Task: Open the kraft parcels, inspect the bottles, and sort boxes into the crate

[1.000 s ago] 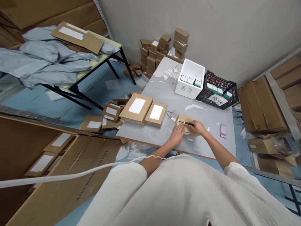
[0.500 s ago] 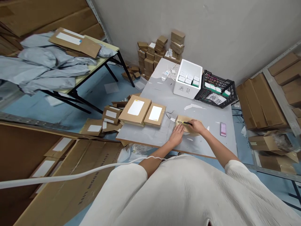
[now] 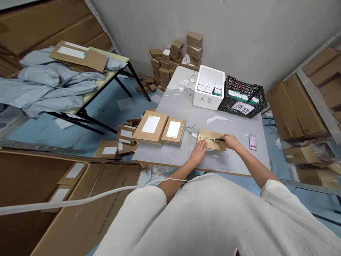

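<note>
A small brown cardboard box (image 3: 211, 135) lies near the front edge of the grey table, with clear tape over its left end. My left hand (image 3: 197, 152) rests on the box's front left part, fingers laid flat against it. Closed around the dark handle of a utility knife (image 3: 218, 139) is my right hand (image 3: 230, 141), over the box's right side. The knife points left along the middle of the box top; its thin blade is hard to make out.
Two labelled cardboard boxes (image 3: 150, 127) sit to the left on the table (image 3: 183, 106). A white foam box (image 3: 206, 100) and a black crate (image 3: 241, 106) hold small white-and-green boxes at the back. A pink phone (image 3: 253, 142) lies to the right. A white cable (image 3: 106, 193) crosses low in front.
My right hand and the knife have slid right along the box top, towards its right end. My left hand stays on the box. The whole view has shifted slightly.
</note>
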{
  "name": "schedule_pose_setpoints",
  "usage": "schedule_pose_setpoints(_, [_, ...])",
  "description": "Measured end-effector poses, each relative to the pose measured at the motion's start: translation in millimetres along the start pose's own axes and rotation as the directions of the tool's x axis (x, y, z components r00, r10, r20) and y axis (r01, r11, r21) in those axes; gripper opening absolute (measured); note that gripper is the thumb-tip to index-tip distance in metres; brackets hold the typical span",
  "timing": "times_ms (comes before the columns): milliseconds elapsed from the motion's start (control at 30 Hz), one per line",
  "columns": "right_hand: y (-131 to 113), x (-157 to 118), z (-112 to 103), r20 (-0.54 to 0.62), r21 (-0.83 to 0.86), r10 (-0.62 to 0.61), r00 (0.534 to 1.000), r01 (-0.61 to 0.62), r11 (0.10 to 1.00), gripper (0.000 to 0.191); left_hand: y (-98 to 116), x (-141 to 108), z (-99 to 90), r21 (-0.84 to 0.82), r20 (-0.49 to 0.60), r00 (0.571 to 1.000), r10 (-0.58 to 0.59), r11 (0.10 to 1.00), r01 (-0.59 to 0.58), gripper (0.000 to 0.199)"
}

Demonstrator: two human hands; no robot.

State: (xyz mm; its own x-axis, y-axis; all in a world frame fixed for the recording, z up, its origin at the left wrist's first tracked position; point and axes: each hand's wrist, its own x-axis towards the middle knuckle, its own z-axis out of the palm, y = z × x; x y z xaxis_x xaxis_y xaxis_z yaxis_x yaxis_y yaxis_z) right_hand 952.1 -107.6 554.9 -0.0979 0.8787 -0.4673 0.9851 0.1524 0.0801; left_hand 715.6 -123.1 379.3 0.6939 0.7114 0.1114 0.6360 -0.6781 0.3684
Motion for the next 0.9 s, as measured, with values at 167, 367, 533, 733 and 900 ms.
schedule_pose_setpoints(167, [29.5,-12.7,6.4,0.035,-0.024,0.048,0.998,-0.047,0.999,0.034,4.1,4.3,-2.2,0.005,0.027,0.999,-0.025,1.0,0.025,0.086])
schedule_pose_setpoints(367, [78.2,-32.5,22.0,0.013,0.006,0.067,0.998,-0.067,0.998,0.033,10.7,10.6,-7.0,0.025,0.061,0.997,-0.042,0.999,0.041,0.082])
schedule_pose_setpoints(533, [122.1,-47.9,42.9,-0.022,0.09,0.076,0.997,-0.074,0.993,0.032,19.5,14.3,-10.6,0.04,0.061,0.996,-0.072,0.997,0.07,0.082])
schedule_pose_setpoints(733, [178.6,-58.8,83.0,-0.07,0.256,0.167,0.984,-0.144,0.956,0.031,39.9,28.5,-20.6,0.069,0.045,0.988,-0.15,0.987,0.146,0.062])
schedule_pose_setpoints(900, [198.3,-57.7,128.2,-0.194,0.504,0.176,0.965,-0.056,0.862,0.032,63.2,65.8,-26.3,0.058,0.097,0.994,-0.049,0.997,0.044,0.06])
